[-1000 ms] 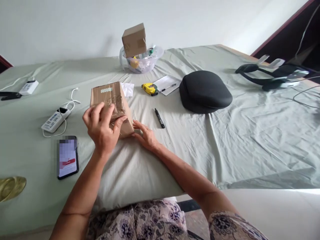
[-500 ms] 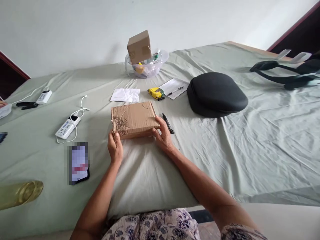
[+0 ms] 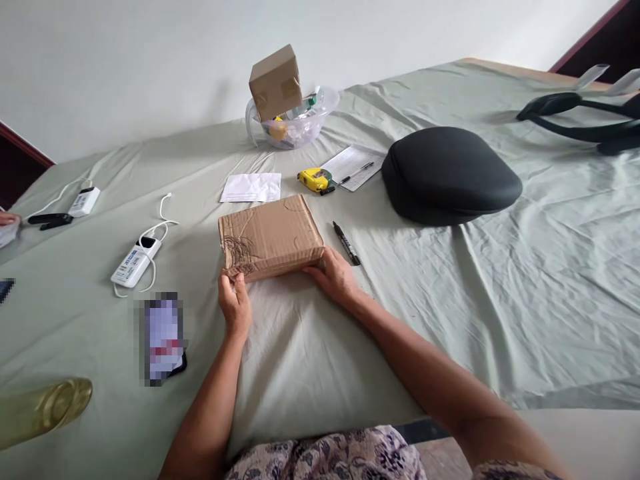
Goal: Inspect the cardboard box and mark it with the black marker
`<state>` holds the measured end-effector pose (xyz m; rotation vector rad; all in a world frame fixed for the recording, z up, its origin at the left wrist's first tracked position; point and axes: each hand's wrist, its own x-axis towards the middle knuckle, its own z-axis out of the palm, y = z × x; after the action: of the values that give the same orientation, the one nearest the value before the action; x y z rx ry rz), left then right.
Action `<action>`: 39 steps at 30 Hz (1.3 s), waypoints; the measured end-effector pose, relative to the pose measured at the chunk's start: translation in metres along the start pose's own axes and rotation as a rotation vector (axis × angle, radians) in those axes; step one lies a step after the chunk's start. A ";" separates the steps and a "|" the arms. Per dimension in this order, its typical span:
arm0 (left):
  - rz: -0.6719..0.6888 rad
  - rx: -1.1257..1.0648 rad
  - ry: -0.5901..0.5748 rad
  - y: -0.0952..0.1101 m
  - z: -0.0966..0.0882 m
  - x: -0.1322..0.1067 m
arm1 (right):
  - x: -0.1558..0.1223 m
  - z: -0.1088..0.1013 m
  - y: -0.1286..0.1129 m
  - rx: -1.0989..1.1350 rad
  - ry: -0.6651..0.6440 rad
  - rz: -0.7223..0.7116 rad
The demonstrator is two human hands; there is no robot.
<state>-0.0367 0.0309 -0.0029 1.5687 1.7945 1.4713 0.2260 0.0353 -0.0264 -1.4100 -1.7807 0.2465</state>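
A flat brown cardboard box (image 3: pixel 270 235) with scuffed, scribbled marks on its left end lies on the pale green sheet (image 3: pixel 450 300) in front of me. My left hand (image 3: pixel 234 303) pinches the box's near left corner with closed fingers. My right hand (image 3: pixel 334 273) cups the near right corner, fingers curled against the box's side. A black marker (image 3: pixel 347 243) lies just right of the box, close to my right hand.
A blurred phone (image 3: pixel 163 339) and a white power bank with cable (image 3: pixel 136 261) lie to the left. Behind the box are a paper slip (image 3: pixel 251 187), a yellow tape measure (image 3: pixel 314 179), a notepad with pen (image 3: pixel 353 167), a clear bowl (image 3: pixel 293 123) holding a small carton (image 3: pixel 275 81), and a black case (image 3: pixel 450 177).
The box was standing on end under my left hand; it was laid flat. Both hands have since slid to its near corners.
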 end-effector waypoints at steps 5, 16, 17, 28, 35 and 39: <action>-0.081 -0.062 0.091 0.004 -0.003 0.000 | 0.001 -0.009 -0.008 0.064 0.104 -0.107; -0.128 -0.115 0.135 0.004 -0.003 0.002 | 0.001 -0.021 -0.017 0.208 0.083 -0.162; -0.134 -0.122 0.138 0.004 -0.003 0.002 | 0.001 -0.021 -0.017 0.206 0.088 -0.184; -0.135 -0.130 0.114 0.008 -0.005 0.000 | 0.002 -0.012 -0.012 0.123 0.073 -0.205; -0.122 -0.131 0.111 0.010 -0.004 -0.001 | 0.003 -0.009 -0.008 0.193 0.056 -0.141; -0.080 -0.169 0.086 0.006 -0.003 -0.002 | 0.003 -0.006 -0.005 0.229 0.061 -0.114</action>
<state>-0.0349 0.0268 0.0026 1.3558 1.7076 1.6281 0.2263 0.0336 -0.0180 -1.1399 -1.7169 0.3318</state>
